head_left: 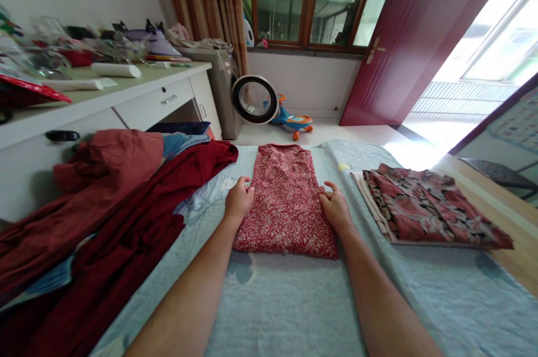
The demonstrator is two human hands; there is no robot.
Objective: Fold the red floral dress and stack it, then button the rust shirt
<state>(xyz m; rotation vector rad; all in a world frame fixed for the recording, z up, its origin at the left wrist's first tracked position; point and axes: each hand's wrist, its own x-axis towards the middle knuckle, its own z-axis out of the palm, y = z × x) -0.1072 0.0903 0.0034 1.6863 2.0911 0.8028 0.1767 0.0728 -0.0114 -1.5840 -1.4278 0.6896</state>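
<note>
A red garment with a small pale pattern (288,200) lies folded into a long panel on the light blue bed cover (290,301). My left hand (240,199) pinches its left edge about midway up. On the opposite side, my right hand (334,205) has its thumb and fingers closed on the right edge, at a small raised corner of the cloth. Both forearms reach in from the bottom of the view.
Loose dark red clothing (138,233) and a rust-coloured garment (113,161) are heaped at the left. Folded floral clothes (432,205) lie at the right. Beyond the bed stand a cluttered desk (155,85), an open-doored washing machine (221,88) and a toy car (294,120).
</note>
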